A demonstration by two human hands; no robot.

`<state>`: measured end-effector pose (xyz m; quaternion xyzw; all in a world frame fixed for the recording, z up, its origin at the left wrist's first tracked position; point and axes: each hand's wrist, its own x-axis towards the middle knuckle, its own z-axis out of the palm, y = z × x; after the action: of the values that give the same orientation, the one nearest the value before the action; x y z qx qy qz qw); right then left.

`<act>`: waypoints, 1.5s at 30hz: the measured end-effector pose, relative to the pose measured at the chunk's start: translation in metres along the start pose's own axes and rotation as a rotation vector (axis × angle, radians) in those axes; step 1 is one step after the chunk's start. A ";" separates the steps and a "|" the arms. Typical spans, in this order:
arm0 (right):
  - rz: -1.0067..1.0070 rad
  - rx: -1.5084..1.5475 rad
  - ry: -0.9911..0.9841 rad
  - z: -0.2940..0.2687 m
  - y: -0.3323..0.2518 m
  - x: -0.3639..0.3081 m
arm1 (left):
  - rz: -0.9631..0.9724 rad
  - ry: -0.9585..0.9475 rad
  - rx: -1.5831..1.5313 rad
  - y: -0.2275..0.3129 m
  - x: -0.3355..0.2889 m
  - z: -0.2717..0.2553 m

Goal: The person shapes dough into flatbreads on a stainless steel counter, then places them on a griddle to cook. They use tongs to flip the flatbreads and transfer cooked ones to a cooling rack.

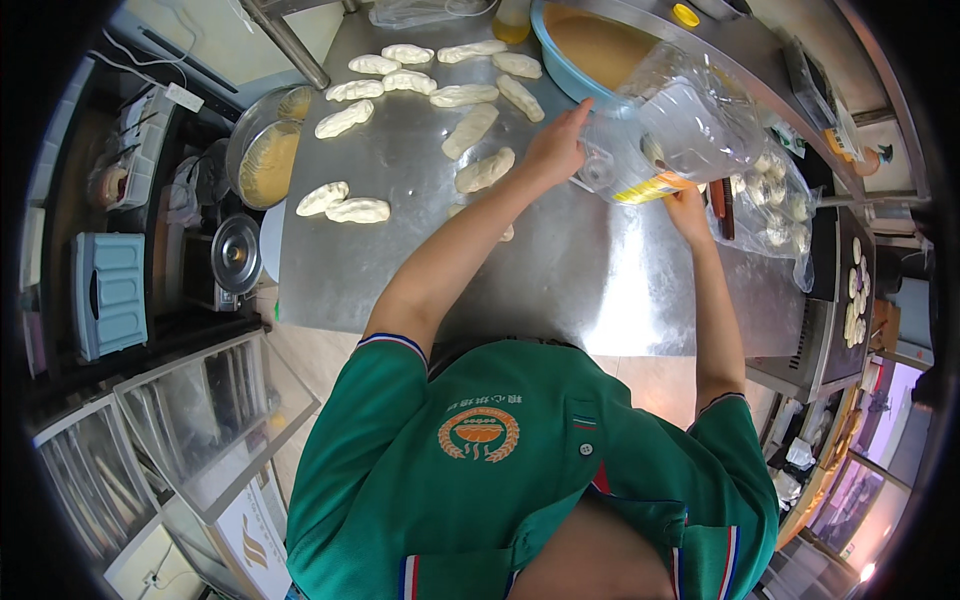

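Observation:
Both my hands hold a large clear plastic jug [705, 115] with a yellow label, tilted above the steel table. My left hand [558, 150] is closed against the jug's left side, beside the rim of a blue basin [568, 75]. My right hand [687, 212] grips the jug's near side, by the yellow label. Part of each hand's fingers is hidden by the jug. The basin holds something brownish-yellow. Several pale, elongated dough pieces [470, 130] lie on the table to the left of my left hand, one of them partly under my left forearm.
A clear bag of round pale pieces [775, 200] and a dark-red-handled tool [722, 208] lie to the right. A yellow cap [686, 15] sits on the back shelf. Metal bowls [268, 160] and a pot lid [237, 253] stand left. A griddle [835, 300] with dough stands far right.

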<state>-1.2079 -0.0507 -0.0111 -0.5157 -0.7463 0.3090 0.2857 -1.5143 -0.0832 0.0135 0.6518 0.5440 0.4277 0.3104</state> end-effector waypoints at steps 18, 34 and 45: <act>-0.135 0.029 0.052 0.011 -0.004 -0.007 | -0.027 -0.017 -0.060 -0.009 -0.004 0.002; 0.109 -0.306 0.226 0.045 -0.012 -0.139 | 0.392 -0.060 0.576 -0.058 -0.120 -0.073; 0.020 -0.091 0.071 0.103 -0.062 -0.177 | 0.227 -0.161 0.642 -0.026 -0.178 0.012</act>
<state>-1.2674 -0.2524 -0.0498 -0.5461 -0.7440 0.2588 0.2851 -1.5224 -0.2502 -0.0534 0.8042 0.5485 0.2137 0.0818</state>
